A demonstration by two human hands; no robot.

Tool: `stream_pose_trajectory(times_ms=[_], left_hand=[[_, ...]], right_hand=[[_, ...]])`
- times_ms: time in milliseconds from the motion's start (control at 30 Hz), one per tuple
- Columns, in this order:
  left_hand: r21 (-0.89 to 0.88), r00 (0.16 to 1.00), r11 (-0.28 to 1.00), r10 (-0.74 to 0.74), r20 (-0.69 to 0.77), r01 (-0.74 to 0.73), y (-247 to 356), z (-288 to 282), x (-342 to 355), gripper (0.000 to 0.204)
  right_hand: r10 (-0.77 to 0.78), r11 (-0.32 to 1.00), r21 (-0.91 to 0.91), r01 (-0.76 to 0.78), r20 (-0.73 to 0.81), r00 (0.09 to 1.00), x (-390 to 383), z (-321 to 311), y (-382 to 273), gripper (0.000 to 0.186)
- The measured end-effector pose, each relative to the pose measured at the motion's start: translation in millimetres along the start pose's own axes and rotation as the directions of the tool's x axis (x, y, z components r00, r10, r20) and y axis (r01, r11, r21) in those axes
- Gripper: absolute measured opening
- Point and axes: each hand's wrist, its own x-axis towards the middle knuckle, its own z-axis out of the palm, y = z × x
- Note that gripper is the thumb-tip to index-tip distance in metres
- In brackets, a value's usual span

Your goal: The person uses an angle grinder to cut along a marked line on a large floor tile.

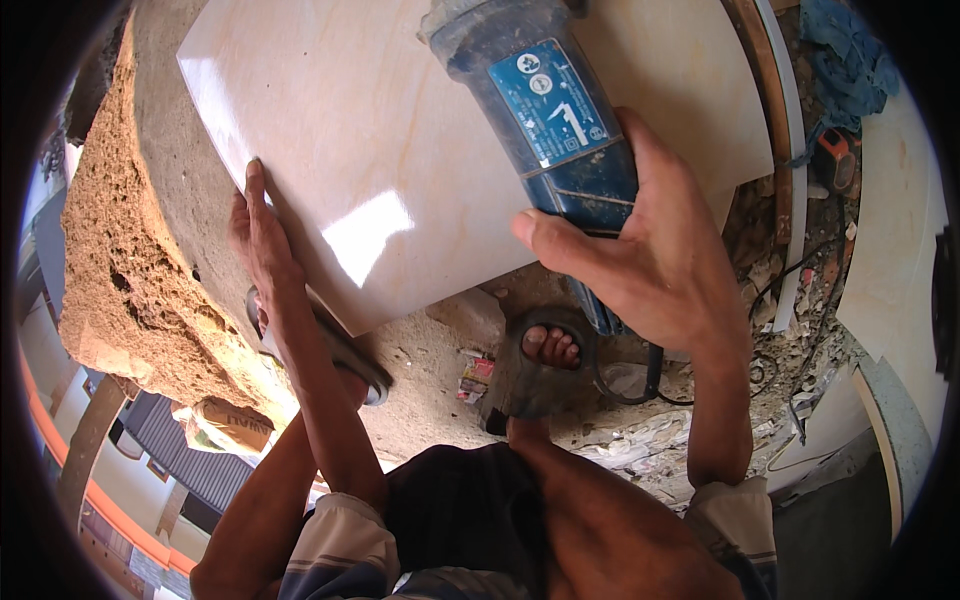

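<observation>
Rubble [752,222] flanks tile [330,120] the left hand [268,240] holds, right hand [665,255] gripping blue power tool [545,110].

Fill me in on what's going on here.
A person is handling a blue power tool over a large, glossy tile. The right hand grips the tool's body, while the left hand is at the tile's left edge. The tool's far end is cut off by the picture's top edge, so whether it is cutting can't be told. Off to the right lie a blue cloth and what looks like an orange tape measure.
</observation>
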Motion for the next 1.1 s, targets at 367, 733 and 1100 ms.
stream_pose_trajectory(times_ms=[367, 733, 1100], left_hand=[[0.026, 0.996, 0.997, -0.072, 0.046, 0.071, -4.7, -5.4, 4.7, 0.055], [0.088, 1.0, 0.996, -0.005, -0.003, 0.006, 0.0, -0.1, -0.1, 0.058], [0.045, 0.999, 0.999, -0.032, 0.032, 0.03, 4.5, 0.8, -2.5, 0.063]], right_hand=[[0.01, 1.0, -0.018, -0.01, -0.012, 1.0, -7.4, -0.2, 1.4, 0.05], [0.038, 0.998, 0.059, -0.038, 0.01, 0.999, -15.7, -0.1, 8.2, 0.053], [0.044, 0.996, 0.078, -0.045, 0.012, 0.999, -22.5, -1.6, 12.3, 0.056]])
